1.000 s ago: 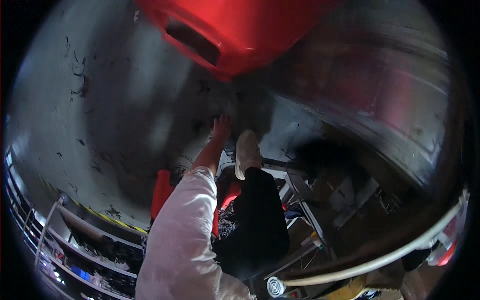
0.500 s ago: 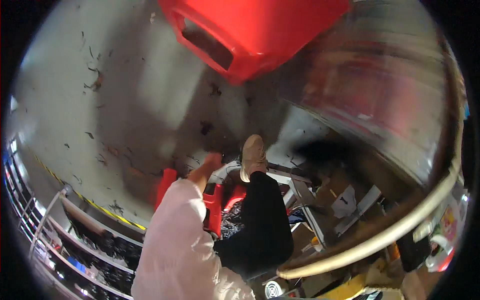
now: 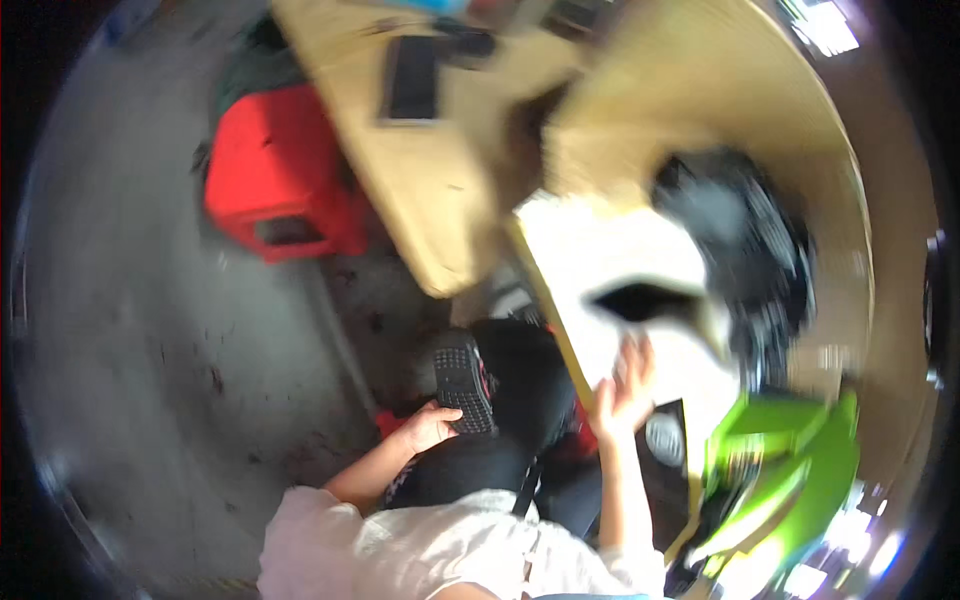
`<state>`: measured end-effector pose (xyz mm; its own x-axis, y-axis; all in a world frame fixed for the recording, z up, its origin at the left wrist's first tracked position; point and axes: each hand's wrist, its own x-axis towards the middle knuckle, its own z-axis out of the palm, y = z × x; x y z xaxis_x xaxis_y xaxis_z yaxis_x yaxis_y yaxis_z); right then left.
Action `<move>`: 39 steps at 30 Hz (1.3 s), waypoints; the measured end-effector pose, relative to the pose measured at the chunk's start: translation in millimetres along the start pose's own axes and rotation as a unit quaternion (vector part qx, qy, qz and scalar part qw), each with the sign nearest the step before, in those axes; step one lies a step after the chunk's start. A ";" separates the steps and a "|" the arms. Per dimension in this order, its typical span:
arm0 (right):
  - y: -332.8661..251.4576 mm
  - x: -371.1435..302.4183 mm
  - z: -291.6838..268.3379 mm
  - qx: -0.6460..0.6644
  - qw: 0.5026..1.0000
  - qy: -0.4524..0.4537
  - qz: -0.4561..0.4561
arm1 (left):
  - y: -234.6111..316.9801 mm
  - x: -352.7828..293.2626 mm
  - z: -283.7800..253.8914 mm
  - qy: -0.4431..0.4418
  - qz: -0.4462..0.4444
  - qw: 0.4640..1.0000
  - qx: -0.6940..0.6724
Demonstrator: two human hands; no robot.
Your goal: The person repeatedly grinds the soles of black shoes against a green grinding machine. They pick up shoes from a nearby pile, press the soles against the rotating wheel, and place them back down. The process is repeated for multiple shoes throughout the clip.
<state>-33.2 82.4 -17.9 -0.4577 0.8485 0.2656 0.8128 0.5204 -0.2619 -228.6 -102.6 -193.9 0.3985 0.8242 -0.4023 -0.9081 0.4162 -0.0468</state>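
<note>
The left hand (image 3: 430, 428) grips the lower end of a black sole (image 3: 462, 380), with its thumb laid over the edge. The sole, covered in a grid of small studs, is below the near corner of the tan desk (image 3: 440, 235), apart from it, and lies against the person's black trousers (image 3: 520, 370). The right hand (image 3: 626, 385) is open and holds nothing that shows, its fingers spread and blurred. It is to the lower right of the desk, over a bright white surface (image 3: 590, 245) with a yellow edge; whether it touches that surface, I cannot tell. A dark shape (image 3: 645, 300) is just beyond its fingertips, too blurred to name.

On the desk, toward its far end, lies a flat black rectangle (image 3: 410, 80), with a small dark thing (image 3: 465, 42) beside it. Left of the desk, a red stool (image 3: 275, 165) stands on the grey floor (image 3: 180, 360). Well to the right of the desk are a black bundle (image 3: 740, 215) and, lower down, a bright green plastic thing (image 3: 820, 455).
</note>
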 end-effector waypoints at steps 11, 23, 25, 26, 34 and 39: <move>13.1 -106.3 -109.2 0.512 0.838 -0.185 0.041 | -113.8 17.7 146.5 -0.075 0.039 0.864 0.497; 26.3 -330.9 -118.0 0.643 0.658 0.197 0.337 | -280.2 33.8 275.8 -0.274 -0.040 0.642 0.715; 29.6 -324.2 -122.9 0.607 0.689 0.237 0.317 | -294.2 46.7 299.6 -0.295 -0.075 0.643 0.702; 30.1 -323.7 -116.1 0.610 0.672 0.268 0.324 | -299.1 48.3 306.6 -0.291 -0.068 0.622 0.724; 53.7 -343.5 -144.3 0.521 0.766 0.148 0.347 | -294.4 56.8 299.3 -0.237 -0.065 0.685 0.686; 96.1 -379.5 -217.1 0.408 0.833 0.140 0.347 | -293.6 48.6 303.5 -0.227 -0.002 0.704 0.673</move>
<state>296.9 -210.5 57.6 0.2150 0.9759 -0.0369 0.2786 -0.0976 -0.9554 96.4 -68.2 77.7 0.6783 0.7326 -0.0564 -0.0835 0.1531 0.9847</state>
